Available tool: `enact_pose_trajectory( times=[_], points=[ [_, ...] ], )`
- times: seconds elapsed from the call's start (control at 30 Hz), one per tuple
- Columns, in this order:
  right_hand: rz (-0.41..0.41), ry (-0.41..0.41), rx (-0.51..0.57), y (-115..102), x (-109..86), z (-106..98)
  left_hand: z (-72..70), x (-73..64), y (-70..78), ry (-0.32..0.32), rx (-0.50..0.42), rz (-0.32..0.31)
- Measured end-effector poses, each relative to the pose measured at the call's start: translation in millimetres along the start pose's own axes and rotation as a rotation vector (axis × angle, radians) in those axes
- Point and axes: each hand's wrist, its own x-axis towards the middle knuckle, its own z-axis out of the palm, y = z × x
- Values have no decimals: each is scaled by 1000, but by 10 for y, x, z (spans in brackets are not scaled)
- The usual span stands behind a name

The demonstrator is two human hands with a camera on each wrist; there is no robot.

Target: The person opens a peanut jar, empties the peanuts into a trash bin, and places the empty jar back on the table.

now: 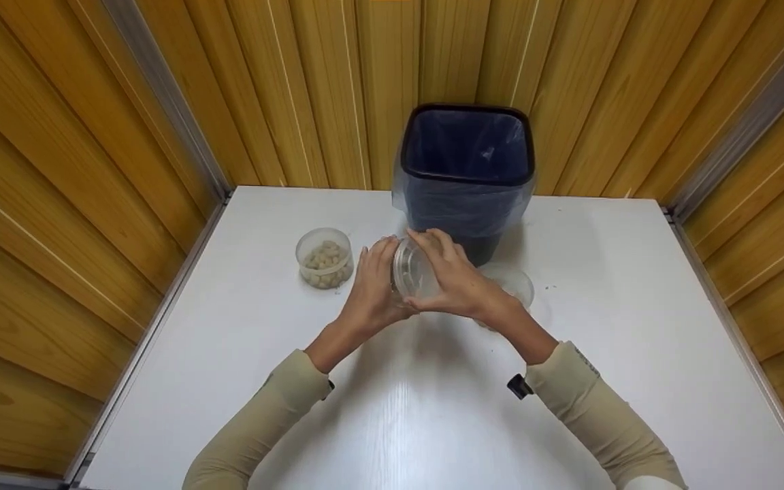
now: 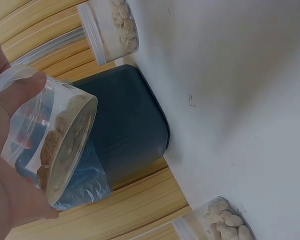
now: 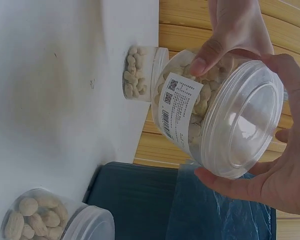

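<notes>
Above the middle of the table, both hands hold one clear plastic jar (image 3: 182, 112) of unshelled peanuts, tilted on its side. My left hand (image 1: 369, 289) grips the jar's body; its thumb lies near the white printed label (image 3: 180, 107) in the right wrist view. Around the clear lid (image 3: 247, 120) curl the spread fingers and thumb of my right hand (image 1: 456, 282). The lid sits on the jar's mouth; whether it is fully fastened cannot be seen. In the left wrist view, peanuts (image 2: 52, 147) lie by the jar's base.
Left of the hands stands a second peanut jar (image 1: 325, 262). A third, lidded jar (image 1: 511, 279) is partly hidden by the right forearm. Behind the hands, a dark bin (image 1: 465, 207) with a translucent liner stands at the table's back edge. Small crumbs (image 1: 550, 287) dot the white table.
</notes>
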Motion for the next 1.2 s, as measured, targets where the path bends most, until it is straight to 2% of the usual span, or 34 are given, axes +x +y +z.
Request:
enact_pose_trajectory(
  times=[0.17,0.33,0.43,0.5,0.57,0.7,0.8,0.93,1.0,1.2],
  points=[
    [-60,29,-2,32,-4,47,-13,19,-40,-20,57,49],
    [-102,44,20,68,-1,71,-36,41,-32,-55,100,39],
    [-109,44,39,78,-5,62,-56,57,-33,-76,92,42],
    [-131,30,21,84,-14,48,-68,73,-50,-96,42,45],
    [-184,-1,-32,89,-26,34,-74,79,-79,-129,-47,39],
    [-348,-84,-158,110,-60,29,-72,36,-137,-217,-221,20],
    [-395,-118,-195,133,-86,33,-55,7,-147,-245,-253,20],
    [-360,-120,-178,153,-115,22,-28,18,-122,-212,-210,28],
    [-322,-104,-133,155,-130,10,-21,28,-101,-189,-173,38],
    [-90,-16,65,89,-161,0,5,67,-65,-130,-36,48]
  ],
)
